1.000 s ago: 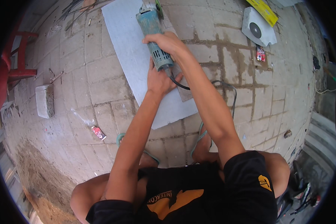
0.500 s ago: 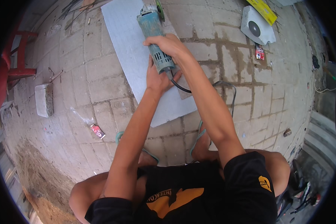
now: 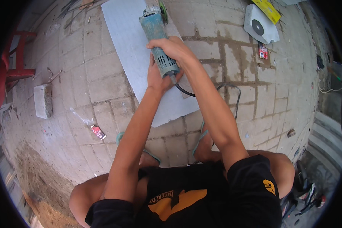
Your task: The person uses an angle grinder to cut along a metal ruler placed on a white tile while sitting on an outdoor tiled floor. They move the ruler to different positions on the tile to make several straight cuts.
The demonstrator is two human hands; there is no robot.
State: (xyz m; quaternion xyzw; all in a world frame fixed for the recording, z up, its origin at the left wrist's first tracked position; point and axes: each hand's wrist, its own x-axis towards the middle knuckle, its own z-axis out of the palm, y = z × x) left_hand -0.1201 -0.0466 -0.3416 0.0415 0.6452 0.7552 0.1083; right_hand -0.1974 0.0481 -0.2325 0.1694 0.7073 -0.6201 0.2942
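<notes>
My right hand (image 3: 173,49) is wrapped round the body of a worn teal angle grinder (image 3: 152,26), its thumb across the top. A green-edged disc (image 3: 163,12) sits upright at the tool's far end. Beneath the grinder's rear, my left hand (image 3: 157,78) is stretched out, with one finger showing along the tool's left side; most of its fingers are hidden. A flat grey-brown piece (image 3: 186,88) lies under the hands on a long white sheet (image 3: 121,34). The black cord (image 3: 184,91) leaves the grinder's rear and passes under my right forearm.
A pale block (image 3: 43,101) and a red packet (image 3: 98,132) lie on the paving at left, near a red stool (image 3: 21,72). At far right, a dark disc (image 3: 257,27) rests on a white slab (image 3: 250,17) beside a yellow package (image 3: 268,10) and another red packet (image 3: 262,51).
The whole view has shifted slightly. My left hand's thumb, which stuck out to the right of the grinder, now shows less. The right hand keeps its grip.
</notes>
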